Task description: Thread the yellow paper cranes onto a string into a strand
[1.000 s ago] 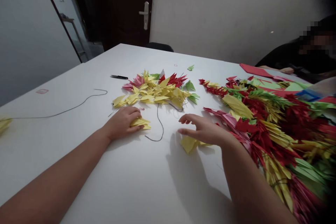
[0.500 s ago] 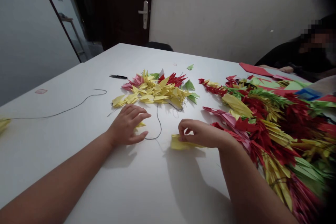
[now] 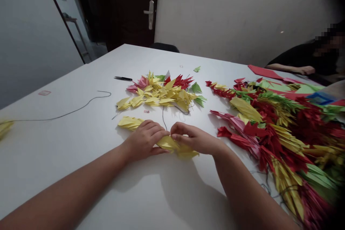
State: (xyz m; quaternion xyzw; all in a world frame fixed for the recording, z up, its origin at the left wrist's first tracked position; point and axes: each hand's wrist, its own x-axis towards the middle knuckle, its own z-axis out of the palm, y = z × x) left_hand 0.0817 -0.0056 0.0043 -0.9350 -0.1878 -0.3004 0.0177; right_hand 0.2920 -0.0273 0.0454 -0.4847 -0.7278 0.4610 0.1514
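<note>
on the white table (image 3: 81, 140), both hands' fingers (image 3: 151, 131) meet knuckles-up, clamped on yellow folded paper (image 3: 172, 146).

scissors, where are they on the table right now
In the head view the scissors lie on the white table at the far left, just left of the loose yellow paper pile, well beyond both hands.

I find no text, label, brand or number that I can read anywhere here. The small pink square (image 3: 44, 92) on the white table (image 3: 81, 79) may be a sticker or tag, but it is too small and blurred for me to make out any marking.
</note>
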